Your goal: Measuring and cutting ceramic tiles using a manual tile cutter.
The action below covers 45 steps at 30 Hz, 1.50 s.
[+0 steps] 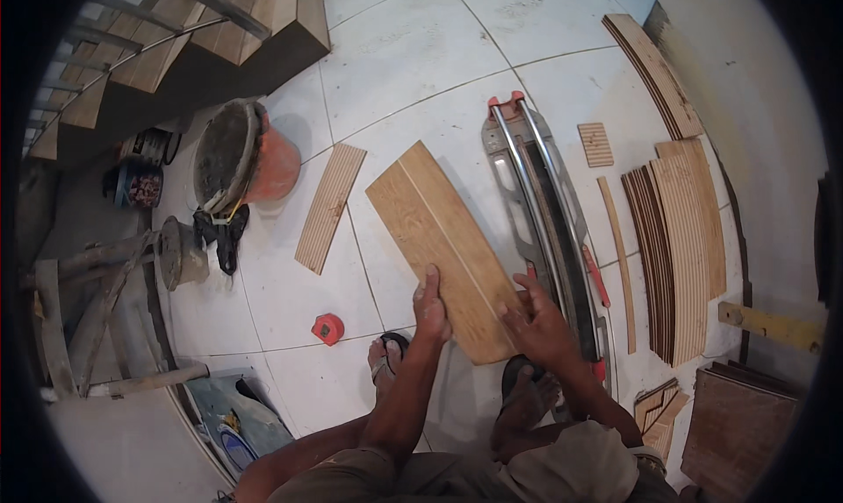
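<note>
A long wood-look tile with a pale lengthwise line is held tilted above the floor, between my two hands. My left hand grips its left edge, thumb on the top face and the other fingers out of sight beneath. At the right edge near the lower end, my right hand is closed on the tile with bent fingers. Just right of the tile lies a manual tile cutter with two shiny rails and red ends. A ribbed tile strip rests on the floor to the left.
Stacked tile pieces line the right wall, with a thin strip and small ribbed offcut nearby. Left stand a mortar-crusted orange bucket, a smaller bucket and a red round object. Stairs rise at far left.
</note>
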### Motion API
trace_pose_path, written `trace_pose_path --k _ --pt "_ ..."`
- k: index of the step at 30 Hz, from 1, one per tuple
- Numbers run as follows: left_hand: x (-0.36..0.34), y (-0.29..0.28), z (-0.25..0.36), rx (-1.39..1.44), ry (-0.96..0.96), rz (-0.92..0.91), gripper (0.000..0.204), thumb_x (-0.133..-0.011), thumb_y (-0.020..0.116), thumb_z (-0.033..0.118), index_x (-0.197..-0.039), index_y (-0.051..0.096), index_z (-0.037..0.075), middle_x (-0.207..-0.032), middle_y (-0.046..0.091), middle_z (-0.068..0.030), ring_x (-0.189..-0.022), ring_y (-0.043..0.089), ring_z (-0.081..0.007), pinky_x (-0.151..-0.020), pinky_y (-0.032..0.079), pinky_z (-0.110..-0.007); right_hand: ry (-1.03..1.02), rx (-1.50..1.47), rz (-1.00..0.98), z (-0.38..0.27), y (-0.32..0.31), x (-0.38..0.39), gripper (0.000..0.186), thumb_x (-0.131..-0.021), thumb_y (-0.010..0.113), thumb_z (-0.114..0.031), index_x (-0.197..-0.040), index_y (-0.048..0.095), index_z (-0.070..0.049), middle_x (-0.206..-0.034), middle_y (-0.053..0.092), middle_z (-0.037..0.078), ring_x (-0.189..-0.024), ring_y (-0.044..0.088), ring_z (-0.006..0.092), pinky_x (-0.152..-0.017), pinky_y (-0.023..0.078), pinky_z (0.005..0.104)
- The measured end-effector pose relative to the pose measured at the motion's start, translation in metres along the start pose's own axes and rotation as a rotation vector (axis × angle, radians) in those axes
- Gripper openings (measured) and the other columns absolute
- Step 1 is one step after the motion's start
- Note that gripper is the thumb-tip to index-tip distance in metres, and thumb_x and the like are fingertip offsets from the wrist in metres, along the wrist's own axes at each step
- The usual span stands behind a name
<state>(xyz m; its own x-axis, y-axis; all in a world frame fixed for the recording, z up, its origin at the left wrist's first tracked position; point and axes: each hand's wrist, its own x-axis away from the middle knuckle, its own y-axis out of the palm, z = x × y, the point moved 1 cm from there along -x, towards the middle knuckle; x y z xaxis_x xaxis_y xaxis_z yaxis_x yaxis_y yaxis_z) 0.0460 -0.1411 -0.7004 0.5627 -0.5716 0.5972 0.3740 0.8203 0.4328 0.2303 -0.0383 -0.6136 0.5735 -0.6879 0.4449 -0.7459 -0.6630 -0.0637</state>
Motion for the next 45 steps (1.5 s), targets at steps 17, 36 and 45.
trace_pose_path --k 17,36,45 --pt "-0.153 -0.173 0.216 -1.705 0.994 0.481 0.082 -0.082 0.085 0.053 -0.136 0.058 -0.003 -0.146 0.052 -0.0314 -0.139 0.047 -0.0470 -0.115 0.039 -0.055 -0.088 -0.016 0.362 0.031 -0.015 -0.029 0.024 -0.102 0.071 -0.021 -0.110 0.067 0.001 -0.093 0.071 0.003 -0.084 0.063 0.0064 -0.075 0.050 0.0242" --pt "-0.010 -0.103 0.252 -1.499 -0.159 -0.061 0.066 -0.106 0.051 0.059 -0.127 0.065 -0.002 -0.108 0.069 -0.0074 -0.101 0.061 -0.0142 -0.095 0.050 -0.033 -0.156 0.247 -0.353 0.021 0.017 -0.114 0.030 -0.096 0.072 -0.030 -0.104 0.075 -0.001 -0.094 0.076 0.015 -0.089 0.072 0.0260 -0.082 0.055 0.0375" --pt "0.063 -0.153 0.201 -0.965 -0.131 0.101 0.061 -0.107 0.053 0.055 -0.132 0.059 0.000 -0.120 0.068 -0.0083 -0.108 0.065 -0.0163 -0.097 0.052 -0.033 -0.227 0.352 -0.539 0.027 0.047 -0.124 0.030 -0.093 0.074 -0.034 -0.099 0.077 -0.004 -0.091 0.077 0.012 -0.090 0.073 0.0272 -0.080 0.055 0.0403"
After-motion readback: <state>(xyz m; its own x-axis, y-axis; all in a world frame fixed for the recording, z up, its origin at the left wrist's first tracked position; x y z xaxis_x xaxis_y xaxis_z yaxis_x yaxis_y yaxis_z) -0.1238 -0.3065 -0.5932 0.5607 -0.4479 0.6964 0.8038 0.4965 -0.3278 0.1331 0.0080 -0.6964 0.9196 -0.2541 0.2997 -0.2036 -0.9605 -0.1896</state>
